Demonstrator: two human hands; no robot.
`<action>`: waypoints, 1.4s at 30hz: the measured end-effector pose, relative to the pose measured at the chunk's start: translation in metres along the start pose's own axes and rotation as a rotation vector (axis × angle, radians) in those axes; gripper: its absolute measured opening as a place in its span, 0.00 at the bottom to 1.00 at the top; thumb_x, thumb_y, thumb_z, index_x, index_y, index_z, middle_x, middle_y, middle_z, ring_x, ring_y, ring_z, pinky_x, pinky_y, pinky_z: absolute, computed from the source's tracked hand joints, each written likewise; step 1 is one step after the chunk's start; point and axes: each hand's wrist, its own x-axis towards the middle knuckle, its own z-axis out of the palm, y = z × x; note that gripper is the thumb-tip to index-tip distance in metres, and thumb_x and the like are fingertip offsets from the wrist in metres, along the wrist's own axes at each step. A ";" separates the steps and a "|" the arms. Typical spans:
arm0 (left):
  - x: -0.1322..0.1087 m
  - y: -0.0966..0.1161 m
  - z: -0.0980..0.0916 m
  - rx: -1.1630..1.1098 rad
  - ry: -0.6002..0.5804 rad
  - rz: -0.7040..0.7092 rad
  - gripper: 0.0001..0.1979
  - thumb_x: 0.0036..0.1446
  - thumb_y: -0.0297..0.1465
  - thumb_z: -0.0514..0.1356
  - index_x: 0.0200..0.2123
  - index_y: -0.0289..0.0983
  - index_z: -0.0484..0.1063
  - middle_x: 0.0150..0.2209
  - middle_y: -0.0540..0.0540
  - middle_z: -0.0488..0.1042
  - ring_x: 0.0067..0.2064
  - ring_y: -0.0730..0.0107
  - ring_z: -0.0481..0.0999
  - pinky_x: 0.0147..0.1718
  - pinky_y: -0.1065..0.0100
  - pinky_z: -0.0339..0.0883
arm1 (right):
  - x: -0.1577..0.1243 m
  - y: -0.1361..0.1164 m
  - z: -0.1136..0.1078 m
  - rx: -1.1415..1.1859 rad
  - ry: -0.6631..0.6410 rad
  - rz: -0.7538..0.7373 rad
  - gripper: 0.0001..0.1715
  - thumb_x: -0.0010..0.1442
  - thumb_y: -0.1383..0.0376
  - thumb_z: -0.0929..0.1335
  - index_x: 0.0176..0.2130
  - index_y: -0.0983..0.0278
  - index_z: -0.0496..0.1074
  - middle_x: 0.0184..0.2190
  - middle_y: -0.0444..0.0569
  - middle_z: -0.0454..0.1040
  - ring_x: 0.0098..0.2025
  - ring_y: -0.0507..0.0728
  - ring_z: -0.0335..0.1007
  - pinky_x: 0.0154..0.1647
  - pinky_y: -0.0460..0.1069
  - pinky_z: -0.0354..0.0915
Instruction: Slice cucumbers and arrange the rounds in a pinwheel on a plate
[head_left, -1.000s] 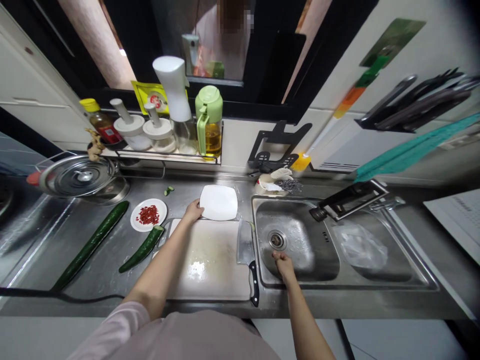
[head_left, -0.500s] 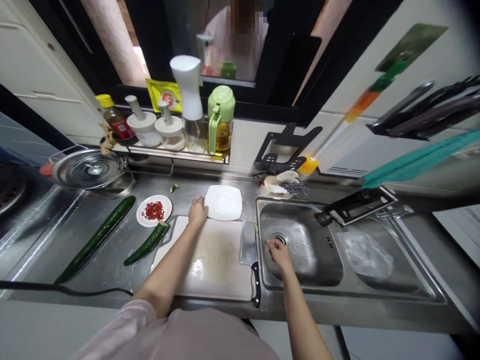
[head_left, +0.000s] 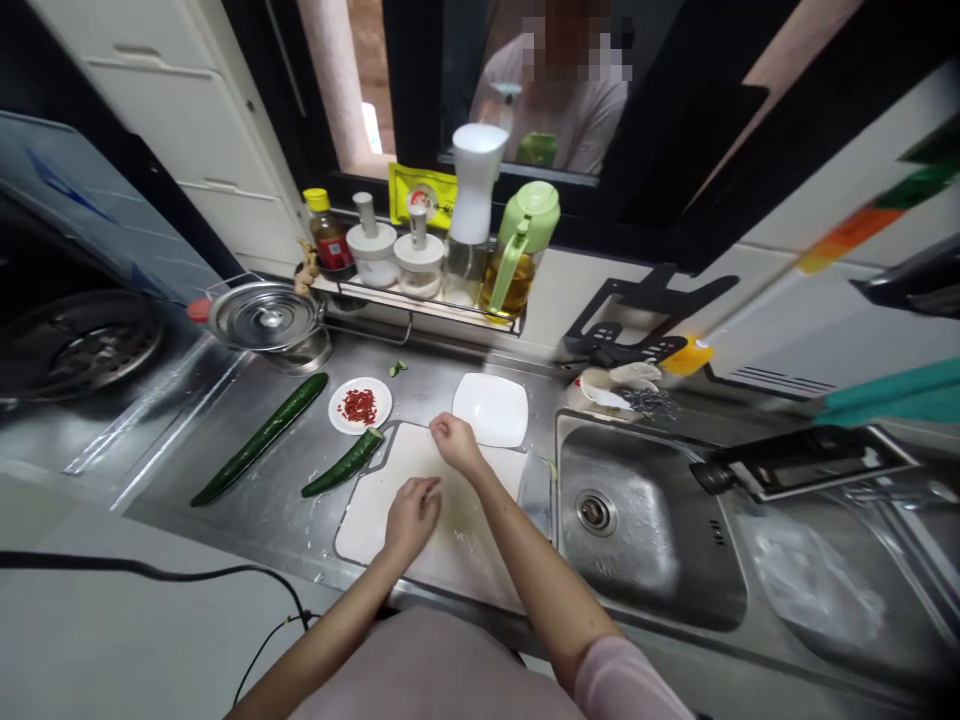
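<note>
My left hand (head_left: pixel 412 515) hovers over the white cutting board (head_left: pixel 367 520), its fingers loosely bent and apart, with nothing visible in it. My right hand (head_left: pixel 454 442) is closed near the board's far edge, beside the left rim of a white square plate (head_left: pixel 491 408); whatever its curled fingers hold, if anything, is hidden. Left of the board lies a cut piece of cucumber (head_left: pixel 343 466), and farther left a long whole cucumber (head_left: pixel 260 440). A cleaver (head_left: pixel 537 492) rests on the board's right side, its handle hidden behind my right forearm.
A small plate (head_left: pixel 385 402) holds chopped red pieces. Small green bits (head_left: pixel 397 368) lie behind it. At right is the sink (head_left: pixel 645 520), with a clear plastic bag (head_left: pixel 817 580) beyond. A lidded pot (head_left: pixel 262 318) and a seasoning rack (head_left: pixel 450 312) stand at the back.
My right hand has moved left from over the sink to the plate's left side. My left hand has let go of the plate's edge and come back over the board. The view has shifted left.
</note>
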 end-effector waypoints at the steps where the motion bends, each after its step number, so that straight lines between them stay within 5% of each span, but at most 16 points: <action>1: -0.003 -0.004 -0.007 0.018 0.023 -0.007 0.15 0.60 0.30 0.54 0.49 0.40 0.73 0.41 0.45 0.75 0.43 0.65 0.73 0.46 0.62 0.67 | 0.014 -0.015 0.013 -0.042 -0.014 -0.037 0.11 0.57 0.67 0.63 0.36 0.62 0.74 0.29 0.46 0.76 0.34 0.53 0.70 0.39 0.45 0.63; 7: 0.003 -0.023 -0.046 0.219 0.245 -0.111 0.15 0.60 0.31 0.54 0.48 0.41 0.74 0.45 0.43 0.74 0.49 0.59 0.71 0.51 0.56 0.62 | 0.073 -0.069 0.075 -0.066 -0.131 -0.107 0.19 0.56 0.70 0.67 0.48 0.62 0.73 0.41 0.49 0.78 0.41 0.54 0.72 0.47 0.46 0.64; 13: 0.027 -0.037 -0.068 0.398 0.319 -0.312 0.21 0.58 0.30 0.56 0.56 0.41 0.69 0.57 0.39 0.67 0.59 0.53 0.63 0.60 0.48 0.49 | 0.067 -0.057 0.074 -0.028 -0.083 -0.005 0.19 0.59 0.70 0.62 0.47 0.63 0.74 0.37 0.48 0.78 0.40 0.54 0.73 0.46 0.47 0.64; 18: 0.041 -0.048 -0.076 0.457 0.223 -0.414 0.27 0.57 0.30 0.56 0.61 0.42 0.61 0.58 0.38 0.66 0.60 0.53 0.62 0.63 0.41 0.37 | 0.016 -0.014 0.029 0.021 0.016 0.076 0.18 0.57 0.66 0.63 0.46 0.62 0.74 0.35 0.46 0.78 0.38 0.54 0.72 0.43 0.46 0.65; 25: 0.043 -0.061 -0.084 0.527 0.151 -0.371 0.25 0.59 0.32 0.55 0.61 0.42 0.62 0.53 0.39 0.72 0.54 0.53 0.68 0.62 0.39 0.32 | -0.116 0.065 -0.048 -0.141 0.213 0.274 0.22 0.57 0.60 0.61 0.45 0.65 0.75 0.28 0.48 0.76 0.33 0.57 0.71 0.37 0.48 0.63; 28: 0.041 -0.062 -0.086 0.548 0.134 -0.350 0.25 0.59 0.32 0.55 0.61 0.41 0.62 0.52 0.39 0.72 0.54 0.52 0.69 0.62 0.39 0.33 | -0.166 0.086 -0.068 -0.243 0.221 0.344 0.22 0.59 0.59 0.60 0.47 0.65 0.74 0.32 0.51 0.77 0.34 0.58 0.72 0.37 0.49 0.63; 36: 0.020 -0.042 -0.087 0.565 0.073 -0.254 0.25 0.61 0.34 0.54 0.62 0.42 0.61 0.53 0.39 0.72 0.54 0.52 0.69 0.62 0.39 0.34 | -0.225 0.093 -0.074 -0.495 0.208 0.493 0.18 0.62 0.62 0.61 0.47 0.66 0.72 0.41 0.54 0.75 0.41 0.58 0.71 0.41 0.48 0.59; 42: -0.004 -0.011 -0.071 0.502 -0.127 -0.074 0.24 0.60 0.34 0.55 0.60 0.45 0.64 0.54 0.40 0.72 0.53 0.53 0.69 0.63 0.39 0.30 | -0.237 0.086 -0.065 -0.519 0.180 0.606 0.22 0.59 0.60 0.66 0.51 0.66 0.67 0.44 0.54 0.73 0.41 0.57 0.71 0.39 0.47 0.58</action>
